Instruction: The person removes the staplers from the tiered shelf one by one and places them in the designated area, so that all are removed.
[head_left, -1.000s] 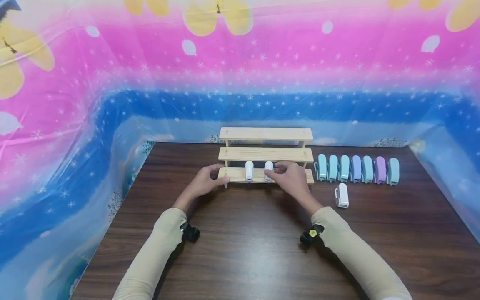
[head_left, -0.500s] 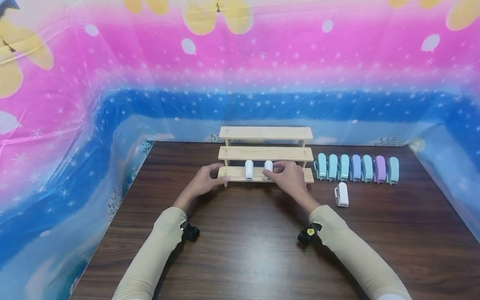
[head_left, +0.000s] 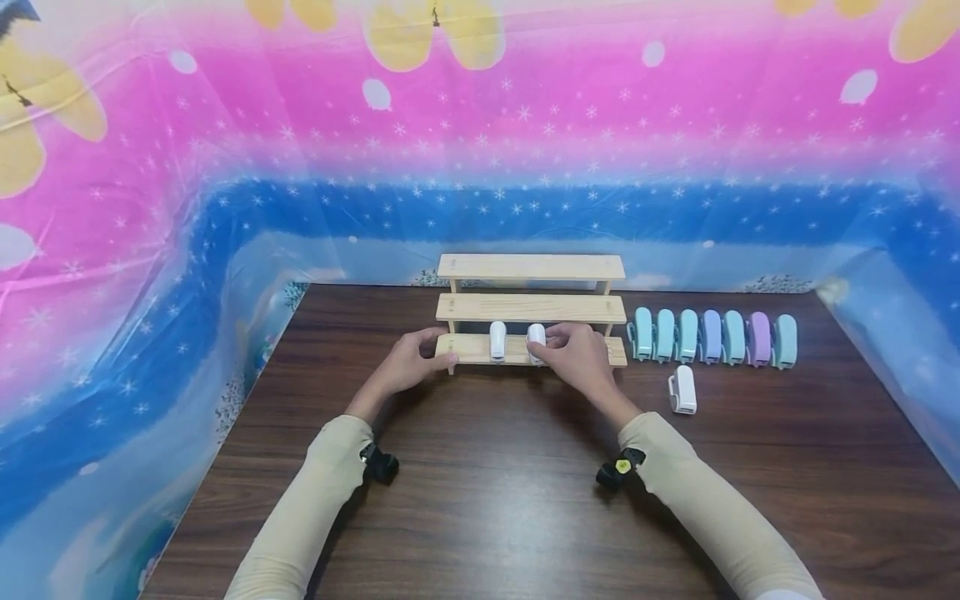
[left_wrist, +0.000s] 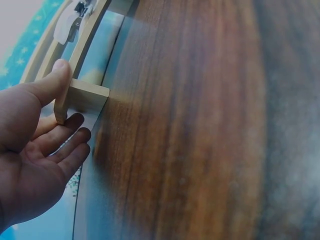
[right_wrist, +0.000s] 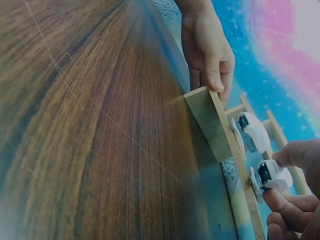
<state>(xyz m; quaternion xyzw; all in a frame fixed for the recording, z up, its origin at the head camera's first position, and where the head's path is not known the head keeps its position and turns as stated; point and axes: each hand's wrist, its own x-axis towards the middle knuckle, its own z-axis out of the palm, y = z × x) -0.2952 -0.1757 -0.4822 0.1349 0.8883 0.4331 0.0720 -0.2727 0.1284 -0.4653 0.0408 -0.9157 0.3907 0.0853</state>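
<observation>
A three-tier wooden display rack [head_left: 531,308] stands at the back of the table. My left hand [head_left: 408,360] grips the left end of its lowest tier; in the left wrist view the thumb lies along the board and the other fingers curl loosely below. On that tier sits one white mini stapler [head_left: 498,342]. To its right, my right hand [head_left: 581,354] pinches a second white mini stapler [right_wrist: 275,176] between thumb and fingers, at the tier's surface. The right wrist view shows its dark and metal inner part and the base plate.
Right of the rack, several mini staplers in teal, lilac and purple [head_left: 760,339] stand in a row. Another white mini stapler [head_left: 683,390] sits in front of them. A patterned cloth [head_left: 480,150] hangs behind the brown table [head_left: 480,483].
Almost nothing differs. Both hands keep their places, and the white mini stapler in my right hand stays at nearly the same spot on the lowest tier.
</observation>
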